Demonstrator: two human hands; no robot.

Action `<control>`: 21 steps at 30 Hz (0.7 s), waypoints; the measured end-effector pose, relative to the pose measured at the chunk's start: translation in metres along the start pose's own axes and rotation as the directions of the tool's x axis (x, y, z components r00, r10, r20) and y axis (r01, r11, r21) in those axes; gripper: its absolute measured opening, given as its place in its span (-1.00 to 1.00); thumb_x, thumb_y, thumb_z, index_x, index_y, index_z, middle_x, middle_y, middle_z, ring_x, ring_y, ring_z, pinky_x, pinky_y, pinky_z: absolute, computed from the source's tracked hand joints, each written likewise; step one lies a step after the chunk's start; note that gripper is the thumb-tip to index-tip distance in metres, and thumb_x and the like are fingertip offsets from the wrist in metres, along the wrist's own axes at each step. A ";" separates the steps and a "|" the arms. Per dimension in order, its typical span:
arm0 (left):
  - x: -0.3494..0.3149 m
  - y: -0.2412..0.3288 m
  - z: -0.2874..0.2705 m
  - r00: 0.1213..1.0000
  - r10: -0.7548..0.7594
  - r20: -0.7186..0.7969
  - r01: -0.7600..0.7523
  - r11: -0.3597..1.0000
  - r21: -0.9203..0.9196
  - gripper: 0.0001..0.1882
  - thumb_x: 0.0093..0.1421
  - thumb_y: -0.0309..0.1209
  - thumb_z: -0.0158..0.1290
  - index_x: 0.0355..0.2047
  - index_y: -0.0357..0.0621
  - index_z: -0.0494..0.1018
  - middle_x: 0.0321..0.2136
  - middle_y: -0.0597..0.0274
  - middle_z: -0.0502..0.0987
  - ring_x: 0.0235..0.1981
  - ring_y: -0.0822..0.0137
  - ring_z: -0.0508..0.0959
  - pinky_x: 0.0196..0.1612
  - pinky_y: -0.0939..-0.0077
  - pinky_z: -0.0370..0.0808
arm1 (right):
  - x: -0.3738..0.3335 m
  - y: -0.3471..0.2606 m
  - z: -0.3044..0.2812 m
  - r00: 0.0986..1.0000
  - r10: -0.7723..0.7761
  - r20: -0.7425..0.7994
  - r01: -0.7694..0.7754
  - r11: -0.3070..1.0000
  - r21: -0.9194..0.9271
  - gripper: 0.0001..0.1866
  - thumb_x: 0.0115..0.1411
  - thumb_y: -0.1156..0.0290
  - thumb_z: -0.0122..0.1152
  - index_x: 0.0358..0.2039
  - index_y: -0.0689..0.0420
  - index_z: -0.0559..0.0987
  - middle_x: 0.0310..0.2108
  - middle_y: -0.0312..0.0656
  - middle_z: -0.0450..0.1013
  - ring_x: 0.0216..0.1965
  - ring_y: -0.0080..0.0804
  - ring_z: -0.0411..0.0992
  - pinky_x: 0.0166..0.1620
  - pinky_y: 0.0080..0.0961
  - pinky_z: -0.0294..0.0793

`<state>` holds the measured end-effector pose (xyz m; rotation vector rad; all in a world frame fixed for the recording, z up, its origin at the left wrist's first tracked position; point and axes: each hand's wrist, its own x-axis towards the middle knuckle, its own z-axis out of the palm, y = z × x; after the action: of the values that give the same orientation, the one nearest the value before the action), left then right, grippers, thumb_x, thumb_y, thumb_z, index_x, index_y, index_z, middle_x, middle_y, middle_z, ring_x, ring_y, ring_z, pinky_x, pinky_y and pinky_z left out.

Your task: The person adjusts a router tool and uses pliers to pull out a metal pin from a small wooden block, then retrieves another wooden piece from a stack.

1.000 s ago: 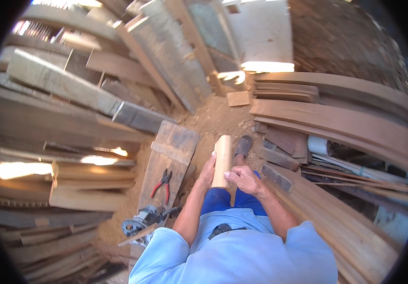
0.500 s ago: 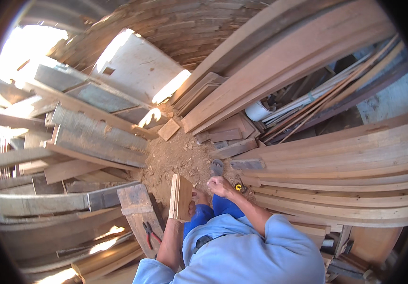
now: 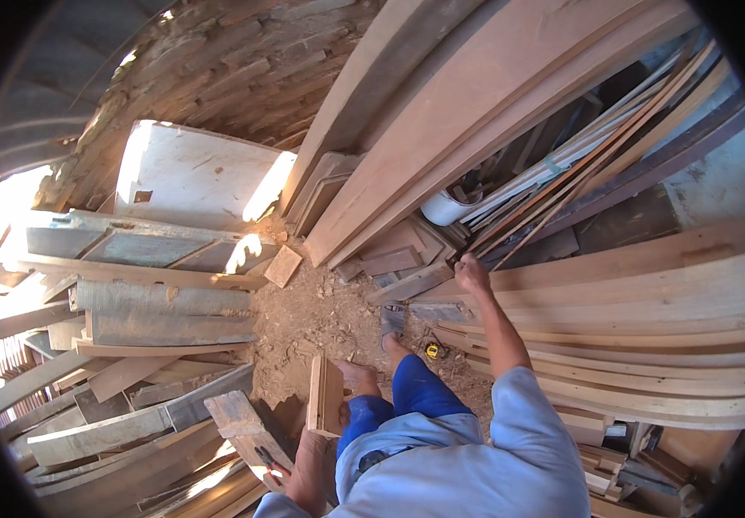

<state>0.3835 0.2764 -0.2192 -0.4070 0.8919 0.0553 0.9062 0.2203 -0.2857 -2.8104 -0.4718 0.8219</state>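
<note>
A short stack of light wooden boards [image 3: 326, 395] stands on edge by my left knee. My left hand [image 3: 344, 413] is closed around it, fingers showing at its right side and the rest mostly hidden. Out to the right, my right hand [image 3: 472, 274] is a closed fist, held above the ends of the stacked planks; whatever it may hold cannot be made out. Below my right forearm, a yellow and black tape measure [image 3: 433, 350] lies by my right foot. Pliers with red handles [image 3: 270, 459] rest on a worn plank [image 3: 238, 420], partly covered by my left arm.
Wood shavings [image 3: 303, 324] cover the ground, with a small square wood piece [image 3: 283, 266] on them. Long planks [image 3: 614, 293] are piled at right, and older boards [image 3: 165, 312] at left. A white bucket [image 3: 446, 207] stands beside thin strips. A white panel [image 3: 199, 177] leans at the back.
My right hand has moved up and right, away from my knees, with the arm stretched out. The view has shifted, and my left arm now covers more of the pliers. The boards stay in my left hand.
</note>
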 end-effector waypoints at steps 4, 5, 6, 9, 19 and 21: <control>0.022 -0.022 -0.004 1.000 0.014 -0.012 -0.014 1.000 0.017 -0.29 0.32 0.12 -0.08 0.16 -0.30 0.35 -0.52 0.00 0.53 -0.57 0.16 0.55 -0.53 0.31 0.50 | 0.092 0.005 -0.014 0.992 -0.093 -0.090 0.092 0.996 -0.015 -0.65 0.29 0.14 0.14 -0.10 0.15 0.53 -0.14 0.21 0.56 -0.04 0.23 0.52 0.01 0.00 0.51; 0.026 -0.026 -0.003 1.000 0.002 -0.005 -0.001 1.000 0.015 -0.29 0.32 0.12 -0.07 0.16 -0.30 0.35 -0.51 0.00 0.53 -0.56 0.15 0.55 -0.52 0.30 0.51 | 0.112 0.003 -0.017 0.988 -0.100 -0.119 0.100 0.995 -0.008 -0.64 0.29 0.14 0.15 -0.07 0.15 0.52 -0.13 0.21 0.56 -0.03 0.23 0.52 0.02 0.01 0.50; 0.030 -0.032 -0.005 1.000 -0.003 -0.002 0.004 1.000 0.007 -0.28 0.31 0.13 -0.07 0.16 -0.30 0.35 -0.51 -0.01 0.54 -0.56 0.15 0.55 -0.50 0.30 0.52 | 0.130 -0.003 -0.016 0.984 -0.114 -0.139 0.115 0.993 -0.002 -0.62 0.30 0.13 0.16 -0.04 0.16 0.50 -0.13 0.21 0.56 -0.03 0.24 0.52 0.02 0.02 0.50; 0.042 -0.047 -0.001 0.997 -0.046 -0.059 0.043 0.998 -0.048 -0.32 0.30 0.10 -0.09 0.15 -0.27 0.38 -0.49 -0.02 0.54 -0.57 0.14 0.54 -0.52 0.32 0.50 | 0.182 -0.028 -0.017 0.995 -0.070 -0.074 0.070 0.998 -0.005 -0.52 0.33 0.07 0.11 0.12 0.10 0.39 -0.08 0.21 0.55 0.02 0.22 0.50 0.06 0.05 0.48; 0.049 -0.089 -0.004 0.992 0.031 -0.125 -0.033 0.999 -0.015 -0.34 0.37 0.06 -0.10 0.17 -0.30 0.37 -0.52 0.08 0.53 -0.60 0.23 0.56 -0.57 0.38 0.51 | 0.337 -0.016 0.035 0.858 -0.462 -0.224 0.405 0.877 -0.257 -0.45 0.31 0.05 0.17 0.21 0.05 0.40 0.01 0.09 0.52 0.04 0.09 0.49 0.07 0.00 0.49; 0.050 -0.097 -0.005 0.981 0.029 -0.192 -0.039 0.998 -0.051 -0.29 0.34 0.08 -0.04 0.20 -0.34 0.32 -0.52 0.11 0.51 -0.62 0.28 0.52 -0.63 0.44 0.44 | 0.343 -0.026 0.040 0.937 -0.279 -0.210 0.243 0.952 -0.184 -0.46 0.31 0.06 0.18 0.20 0.05 0.41 0.00 0.06 0.52 0.01 0.05 0.48 0.05 -0.03 0.50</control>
<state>0.4327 0.1795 -0.2293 -0.4530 1.0885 0.0733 1.1512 0.3673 -0.4818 -2.8444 -0.8803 0.4092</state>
